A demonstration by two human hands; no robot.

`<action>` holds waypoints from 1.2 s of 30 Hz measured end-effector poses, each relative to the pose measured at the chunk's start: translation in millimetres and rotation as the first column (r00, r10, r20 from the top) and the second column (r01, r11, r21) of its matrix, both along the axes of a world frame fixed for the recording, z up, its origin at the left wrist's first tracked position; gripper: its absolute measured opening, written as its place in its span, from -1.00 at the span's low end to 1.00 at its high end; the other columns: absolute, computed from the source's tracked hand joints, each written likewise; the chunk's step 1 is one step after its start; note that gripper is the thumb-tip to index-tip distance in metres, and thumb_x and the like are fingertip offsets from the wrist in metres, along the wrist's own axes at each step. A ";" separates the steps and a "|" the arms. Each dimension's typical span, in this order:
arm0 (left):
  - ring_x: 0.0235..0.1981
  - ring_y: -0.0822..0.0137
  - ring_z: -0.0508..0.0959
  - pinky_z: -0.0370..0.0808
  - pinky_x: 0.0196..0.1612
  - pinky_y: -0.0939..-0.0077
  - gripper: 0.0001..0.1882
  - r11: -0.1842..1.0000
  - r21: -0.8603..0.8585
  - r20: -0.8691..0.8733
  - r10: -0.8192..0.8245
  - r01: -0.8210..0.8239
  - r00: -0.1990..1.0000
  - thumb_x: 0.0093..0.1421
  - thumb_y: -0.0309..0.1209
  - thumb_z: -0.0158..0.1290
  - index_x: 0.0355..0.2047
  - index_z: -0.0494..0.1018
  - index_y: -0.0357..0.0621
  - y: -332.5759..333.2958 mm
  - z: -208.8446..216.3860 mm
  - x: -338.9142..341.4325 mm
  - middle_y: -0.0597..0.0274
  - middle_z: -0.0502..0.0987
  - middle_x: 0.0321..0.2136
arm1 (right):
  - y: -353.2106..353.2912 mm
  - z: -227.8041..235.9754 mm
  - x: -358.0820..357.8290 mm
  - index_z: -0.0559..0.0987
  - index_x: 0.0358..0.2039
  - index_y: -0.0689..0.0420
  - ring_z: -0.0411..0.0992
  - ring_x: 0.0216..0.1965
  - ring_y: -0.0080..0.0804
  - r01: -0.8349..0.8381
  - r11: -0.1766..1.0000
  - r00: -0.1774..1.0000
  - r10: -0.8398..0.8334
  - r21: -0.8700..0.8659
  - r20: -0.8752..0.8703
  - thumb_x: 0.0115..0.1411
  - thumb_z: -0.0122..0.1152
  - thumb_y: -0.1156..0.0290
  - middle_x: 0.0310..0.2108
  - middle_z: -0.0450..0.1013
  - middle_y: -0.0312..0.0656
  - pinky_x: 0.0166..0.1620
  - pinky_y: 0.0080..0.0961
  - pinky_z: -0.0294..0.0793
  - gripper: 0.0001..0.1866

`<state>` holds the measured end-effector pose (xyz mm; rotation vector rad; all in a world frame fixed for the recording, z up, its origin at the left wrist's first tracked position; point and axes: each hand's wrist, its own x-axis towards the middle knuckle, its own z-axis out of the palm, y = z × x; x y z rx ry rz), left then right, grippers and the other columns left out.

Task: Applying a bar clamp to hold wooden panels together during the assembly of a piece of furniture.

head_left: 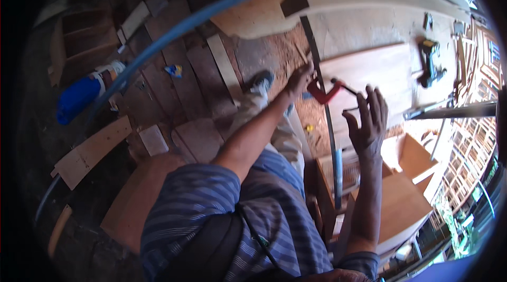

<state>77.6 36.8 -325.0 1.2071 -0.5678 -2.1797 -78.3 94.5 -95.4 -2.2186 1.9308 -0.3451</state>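
Note:
A red C-clamp (324, 94) with a dark screw sits at the edge of the workbench, over the border of a flat wooden panel (369, 65). My left hand (300, 80) is closed at the clamp's left end, by the bench edge; its fingertips are partly hidden. My right hand (369, 122) is raised over the panel, fingers stretched and apart, beside the screw's thin turning bar. The thumb lies close to that bar; contact between them is hard to make out.
A cordless drill (430, 63) lies beyond the panel. Wooden boxes (393, 203) stand to my right, near a metal bar (451, 112). Boards and a blue bag (82, 97) lie on the floor at left. A blue hose (179, 26) arcs across the upper left.

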 end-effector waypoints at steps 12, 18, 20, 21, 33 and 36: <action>-0.36 0.19 0.59 0.50 -0.28 0.35 -0.50 0.822 -0.471 0.411 -0.117 0.320 0.904 0.06 -0.11 0.19 -0.15 0.44 -0.27 -10.1 28.9 0.1 0.03 0.57 -0.42 | 2.1 -2.6 4.2 0.48 -0.04 0.03 0.27 0.14 -0.14 0.028 0.998 0.986 -0.037 -0.057 -0.165 0.00 0.31 0.11 0.10 0.34 -0.21 0.18 0.00 0.15 -0.48; -0.36 0.32 0.55 0.47 -0.24 0.39 -0.57 0.832 -0.344 0.393 -0.292 0.434 0.872 0.09 -0.14 0.19 -0.24 0.51 -0.29 -21.1 30.7 2.7 0.09 0.59 -0.40 | 3.5 -2.2 12.3 0.47 -0.03 -0.06 0.30 0.10 -0.15 0.121 0.990 0.982 -0.130 -0.064 -0.141 -0.03 0.32 0.13 0.08 0.36 -0.26 0.17 0.03 0.13 -0.49; -0.40 0.36 0.53 0.47 -0.29 0.41 -0.59 0.798 -0.399 0.452 -0.257 0.452 0.854 0.09 -0.15 0.20 -0.27 0.51 -0.30 -19.1 30.6 1.2 0.15 0.58 -0.43 | 6.2 -6.6 9.8 0.47 -0.06 -0.07 0.29 0.11 -0.16 0.142 0.988 0.981 -0.149 -0.061 -0.124 -0.03 0.32 0.15 0.10 0.34 -0.27 0.17 0.02 0.15 -0.51; -0.41 0.40 0.52 0.46 -0.32 0.44 -0.60 0.779 -0.386 0.536 -0.247 0.495 0.807 0.09 -0.13 0.20 -0.29 0.52 -0.27 -20.5 20.1 5.2 0.18 0.57 -0.44 | 4.8 -4.1 12.3 0.47 -0.06 -0.06 0.27 0.12 -0.15 0.137 0.988 0.983 -0.144 -0.069 -0.116 -0.02 0.31 0.15 0.12 0.32 -0.27 0.16 0.02 0.16 -0.52; -0.44 0.39 0.56 0.50 -0.37 0.54 -0.59 0.936 -0.042 0.418 -0.302 0.351 0.857 0.15 -0.24 0.15 -0.05 0.40 -0.17 -84.8 66.1 130.7 0.23 0.55 -0.34 | 138.2 -41.2 -21.1 0.39 0.03 0.24 0.31 0.07 0.05 0.821 0.570 0.558 -0.811 0.026 0.175 0.01 0.35 0.16 0.06 0.32 0.14 0.12 -0.22 0.30 -0.36; -0.40 0.26 0.57 0.51 -0.32 0.44 -0.53 0.991 -0.025 0.447 -0.105 0.129 0.888 0.20 -0.25 0.10 0.04 0.31 -0.22 -88.7 89.1 183.2 0.10 0.53 -0.26 | 188.9 -89.7 -17.7 0.40 -0.06 0.36 0.42 -0.08 0.12 0.937 0.206 0.155 -0.969 0.281 0.193 -0.05 0.32 -0.10 -0.12 0.43 0.22 -0.01 -0.14 0.39 -0.22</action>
